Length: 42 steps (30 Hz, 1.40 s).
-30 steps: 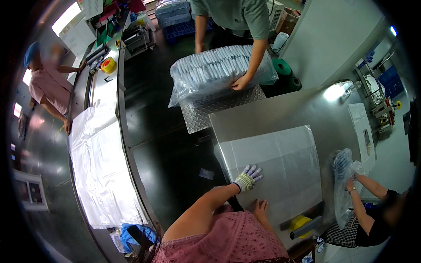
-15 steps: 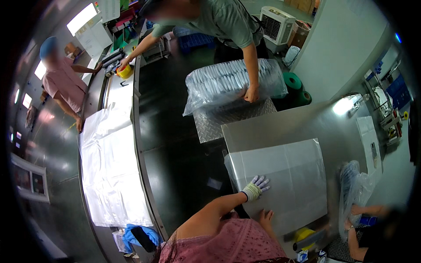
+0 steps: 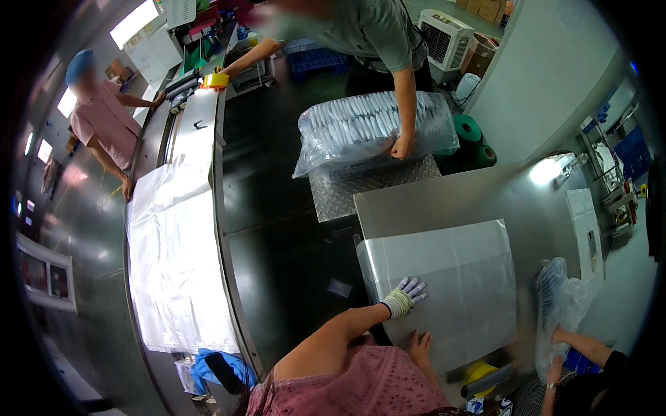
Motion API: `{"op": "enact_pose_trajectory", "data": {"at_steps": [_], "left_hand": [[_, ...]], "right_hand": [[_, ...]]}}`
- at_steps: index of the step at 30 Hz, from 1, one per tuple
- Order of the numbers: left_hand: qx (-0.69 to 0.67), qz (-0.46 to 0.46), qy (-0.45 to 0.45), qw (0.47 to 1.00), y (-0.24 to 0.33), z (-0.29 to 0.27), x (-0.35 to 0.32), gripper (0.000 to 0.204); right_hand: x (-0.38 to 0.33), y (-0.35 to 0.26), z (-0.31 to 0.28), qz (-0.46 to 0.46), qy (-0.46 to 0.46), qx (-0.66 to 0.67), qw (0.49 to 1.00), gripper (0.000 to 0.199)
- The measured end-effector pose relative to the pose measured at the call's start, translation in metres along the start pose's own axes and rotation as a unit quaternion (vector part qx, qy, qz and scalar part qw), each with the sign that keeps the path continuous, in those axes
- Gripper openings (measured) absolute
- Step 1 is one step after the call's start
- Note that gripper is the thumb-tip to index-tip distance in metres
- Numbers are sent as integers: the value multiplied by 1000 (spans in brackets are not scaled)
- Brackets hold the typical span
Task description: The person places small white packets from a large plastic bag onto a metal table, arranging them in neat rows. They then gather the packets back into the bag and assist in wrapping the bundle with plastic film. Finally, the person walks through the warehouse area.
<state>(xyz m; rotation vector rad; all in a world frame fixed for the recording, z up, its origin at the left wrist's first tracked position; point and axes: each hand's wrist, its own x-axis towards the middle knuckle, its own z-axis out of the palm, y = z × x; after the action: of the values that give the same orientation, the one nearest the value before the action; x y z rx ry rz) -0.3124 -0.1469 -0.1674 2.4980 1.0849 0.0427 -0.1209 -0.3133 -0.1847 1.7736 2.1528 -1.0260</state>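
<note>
Flat on a stack of clear plastic bags (image 3: 458,291) rests my left hand (image 3: 404,297), in a white glove with a striped cuff, its fingers spread. Closer to my body, my bare right hand (image 3: 420,349) lies on the near left edge of the same plastic, fingers stretched out. Neither hand grips anything. The plastic lies fairly smooth on a metal table (image 3: 444,197), its left edge bending over the table's side.
Across from me a person holds a large clear bag of packed white items (image 3: 361,121) and a yellow tape roll (image 3: 216,81). White sheets (image 3: 180,263) cover the left bench. A person at right handles a clear bag (image 3: 555,312). Another tape roll (image 3: 479,378) sits near me.
The person opposite has moved the yellow tape roll farther along the left bench. At right, the other person's hands have shifted on the clear bag. My hands stay in place.
</note>
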Motion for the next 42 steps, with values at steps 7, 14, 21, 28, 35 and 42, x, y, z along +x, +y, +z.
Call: {"op": "enact_pose_trajectory", "data": {"at_steps": [7,14,21,28,35,42], "left_hand": [[5,0,-3,1000,-2,2,0,73],[10,2,-8,1000,-4,7,0,81],[6,-3,-30,1000,-1,-1,-1,77],[12,-7,-22,1000,1,-1,-3,79],[6,-2,-24,1000,2,-8,-3,73],[11,8,-14,1000,0,-8,-2,73]], "right_hand": [[0,-28,-17,105,-43,41,993,94],[-1,-3,13,51,20,29,998,92],[-4,-6,15,41,44,-4,998,88],[0,3,25,27,51,-13,998,86],[3,10,35,13,55,-64,996,76],[5,3,26,50,37,15,998,66]]}}
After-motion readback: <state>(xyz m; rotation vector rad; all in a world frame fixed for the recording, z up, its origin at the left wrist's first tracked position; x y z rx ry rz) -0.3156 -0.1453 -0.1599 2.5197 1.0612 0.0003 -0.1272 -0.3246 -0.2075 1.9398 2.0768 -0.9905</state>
